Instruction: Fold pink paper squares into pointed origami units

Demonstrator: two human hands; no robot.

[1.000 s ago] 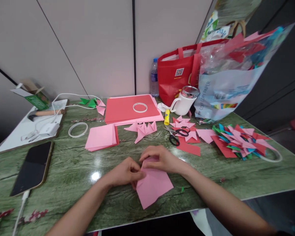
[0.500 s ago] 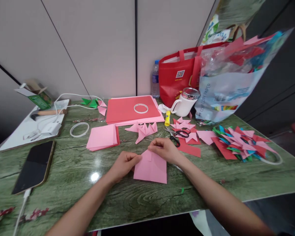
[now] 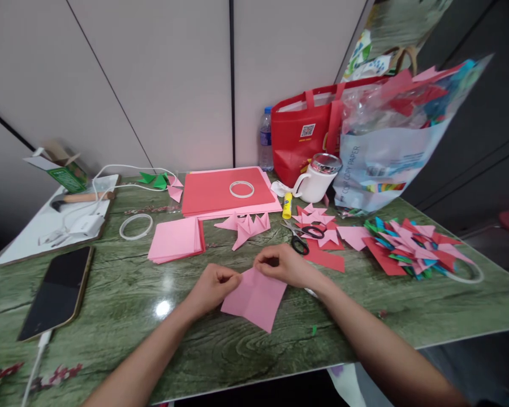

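A creased square of pink paper [image 3: 257,299] is held low over the table, tilted, with its far edge hidden behind my fingers. My left hand [image 3: 214,288] pinches its left side between thumb and fingers. At the upper edge my right hand [image 3: 286,264] grips the same sheet, fingers curled. Just beyond my hands lie folded pink paper pieces [image 3: 250,226]. To their left is a stack of pink squares [image 3: 173,238] with red ones under it. Scissors with black handles [image 3: 299,244] lie past my right hand, beside pink and red folded paper [image 3: 318,217].
Behind stand a white mug [image 3: 318,183], a yellow glue stick [image 3: 287,205], a water bottle [image 3: 266,138], a red bag [image 3: 297,138] and a plastic bag of paper [image 3: 377,164]. A colourful folded-paper pile [image 3: 411,246] is at right; a phone [image 3: 57,294] with its cable lies left.
The pink paper has turned in my hands; its near corner now points down toward me. The small folded flap that showed at its top is no longer visible. Both hands stay in about the same place.
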